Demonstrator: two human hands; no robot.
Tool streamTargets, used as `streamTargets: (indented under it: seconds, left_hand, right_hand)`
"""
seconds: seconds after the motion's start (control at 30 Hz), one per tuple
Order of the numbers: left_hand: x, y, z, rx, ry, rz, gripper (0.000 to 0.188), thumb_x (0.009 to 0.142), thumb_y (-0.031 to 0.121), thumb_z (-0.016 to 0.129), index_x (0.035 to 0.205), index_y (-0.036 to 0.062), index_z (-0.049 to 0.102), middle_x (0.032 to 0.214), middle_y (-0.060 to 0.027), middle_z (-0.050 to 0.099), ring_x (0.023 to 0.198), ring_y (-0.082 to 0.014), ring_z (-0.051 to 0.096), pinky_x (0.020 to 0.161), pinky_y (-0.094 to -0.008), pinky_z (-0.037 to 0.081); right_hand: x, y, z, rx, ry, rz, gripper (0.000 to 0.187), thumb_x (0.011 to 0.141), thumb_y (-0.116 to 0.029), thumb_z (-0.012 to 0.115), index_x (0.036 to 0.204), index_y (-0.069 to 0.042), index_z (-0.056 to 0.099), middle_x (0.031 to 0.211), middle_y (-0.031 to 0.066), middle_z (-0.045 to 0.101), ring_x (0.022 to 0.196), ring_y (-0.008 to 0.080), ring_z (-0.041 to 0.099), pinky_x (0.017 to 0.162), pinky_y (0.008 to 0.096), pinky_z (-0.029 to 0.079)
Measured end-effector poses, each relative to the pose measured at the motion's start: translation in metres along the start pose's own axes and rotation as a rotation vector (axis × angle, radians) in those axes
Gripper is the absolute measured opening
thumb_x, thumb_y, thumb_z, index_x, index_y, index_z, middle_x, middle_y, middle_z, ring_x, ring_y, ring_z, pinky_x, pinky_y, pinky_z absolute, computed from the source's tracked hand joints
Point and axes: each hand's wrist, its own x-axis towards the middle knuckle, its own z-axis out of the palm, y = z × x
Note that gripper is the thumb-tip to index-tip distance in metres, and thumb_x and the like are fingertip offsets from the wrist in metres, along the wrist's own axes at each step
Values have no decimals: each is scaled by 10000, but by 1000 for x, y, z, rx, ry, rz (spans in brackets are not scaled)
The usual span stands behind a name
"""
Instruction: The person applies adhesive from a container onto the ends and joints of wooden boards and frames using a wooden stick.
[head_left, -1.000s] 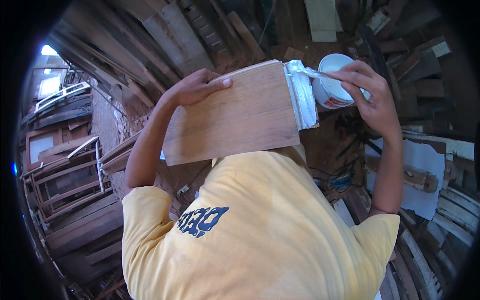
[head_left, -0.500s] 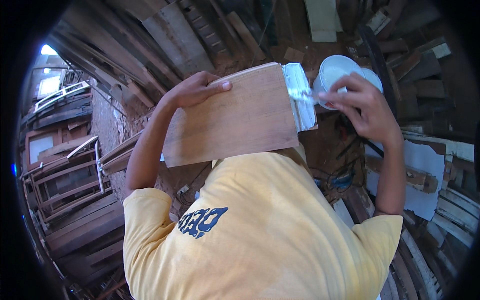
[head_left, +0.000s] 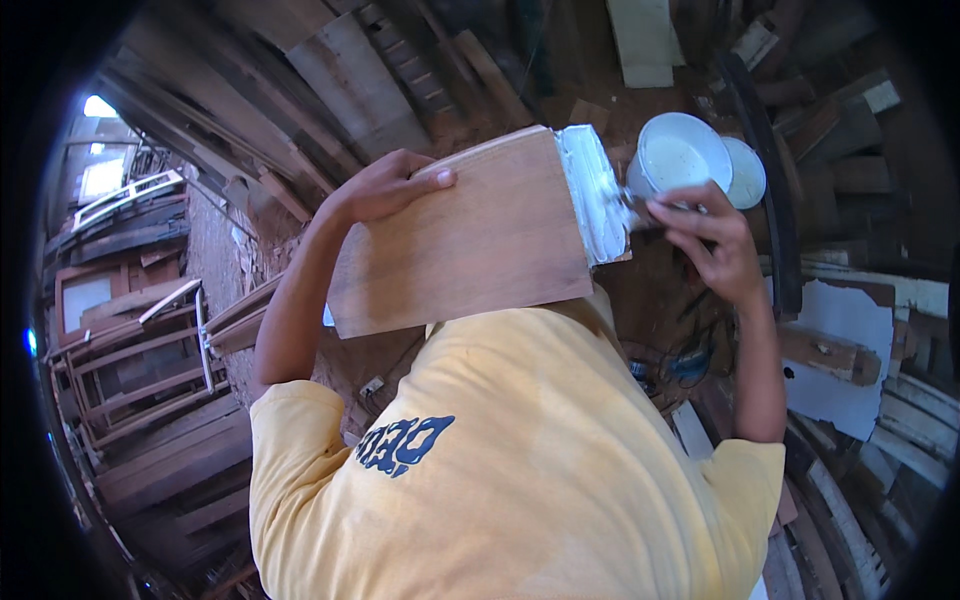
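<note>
— What kind of place am I looking at?

— I'm seeing a cluttered wood yard: window frames (head_left: pixel 130 330) are leaning at the far left, planks (head_left: pixel 330 80) are stacking up across the top, and red dirt is showing between them. A yellow shirt (head_left: pixel 520 470) is filling the lower middle of my view.

— What is the left hand doing?

— The left hand (head_left: pixel 385 185) is gripping the upper left corner of a brown wooden board (head_left: pixel 465 245), fingers curling over the edge and the thumb lying flat on its face. The board is sitting tilted in front of the chest, between both hands.

— And its right end?

— That edge (head_left: pixel 592 195) is carrying a thick white coat of paste or paint.

— The right hand?

— The right hand (head_left: pixel 710 240) is pinching a thin tool (head_left: pixel 640 210) whose tip is touching the white edge. I cannot tell whether it is a brush or a scraper.

— Any containers?

— A white bucket (head_left: pixel 680 155) is standing just behind that hand, holding creamy white liquid. A white lid (head_left: pixel 748 172) is lying right beside it, on its right.
</note>
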Motion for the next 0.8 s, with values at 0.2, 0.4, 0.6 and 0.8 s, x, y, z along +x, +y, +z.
streamTargets:
  seconds: [0.2,0.4,0.6,0.8]
  left_hand:
    - [2,-1,-2,34,-38,-37,838,922,774,580,1123,-21,753,905,-120,734,894,-211,681,805,-396,519]
    - [6,9,-5,53,-98,-85,863,881,785,629,1148,-27,745,958,-141,750,933,-234,696,830,-400,529]
    - [-9,13,-7,56,-108,47,859,770,653,837,1276,-26,688,1134,-170,755,1092,-279,696,963,-387,514]
    - [-35,31,-16,35,43,95,708,735,502,896,1225,28,704,1076,-121,768,1063,-298,706,937,-389,524]
  right_hand:
    - [-2,-24,-39,-178,-38,-68,379,799,48,741,1142,-99,808,1073,91,728,1010,273,660,892,392,506]
    - [43,-37,-22,-367,16,-155,360,834,11,707,1158,-116,797,1021,93,714,905,301,629,824,394,512]
    - [2,-47,-42,-266,-223,-52,376,805,57,697,1133,-94,801,1018,77,719,989,283,639,840,356,501]
    - [-2,-15,-57,-78,66,185,232,948,-47,645,1141,-32,772,1015,120,746,935,246,687,879,360,525]
